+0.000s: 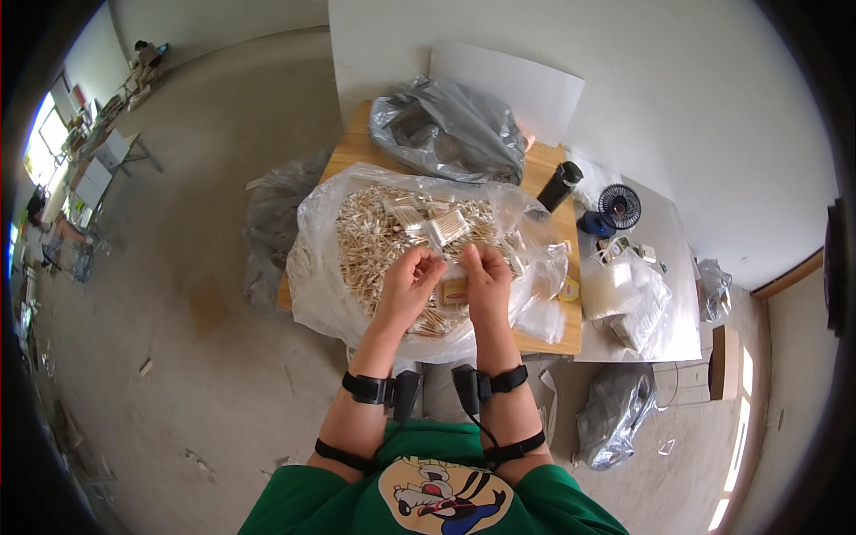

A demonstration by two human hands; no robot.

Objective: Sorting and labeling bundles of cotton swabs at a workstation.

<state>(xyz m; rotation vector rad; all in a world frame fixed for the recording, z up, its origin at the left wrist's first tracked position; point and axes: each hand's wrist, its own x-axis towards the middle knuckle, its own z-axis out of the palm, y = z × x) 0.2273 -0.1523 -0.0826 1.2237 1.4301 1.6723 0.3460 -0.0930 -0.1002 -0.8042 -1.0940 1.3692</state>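
A large clear plastic bag [312,290] lies spread open on the wooden table, holding a heap of loose cotton swabs [361,245]. Over the heap, my left hand [413,278] and my right hand [487,278] are closed in pinches, fingertips close together. Between them they grip the near edge of a small clear packet of cotton swabs [448,227]; the exact hold is partly hidden by my fingers. Another packet of swabs [408,218] rests just left of it. A tan packet with an orange label [455,292] shows between my wrists.
A grey plastic bag [446,134] sits at the table's [355,143] far end. On the right stand a black bottle [559,185], a small fan [618,207] and a wrapped white roll [611,285]. A grey bag [617,415] lies on the floor. Other people sit far left.
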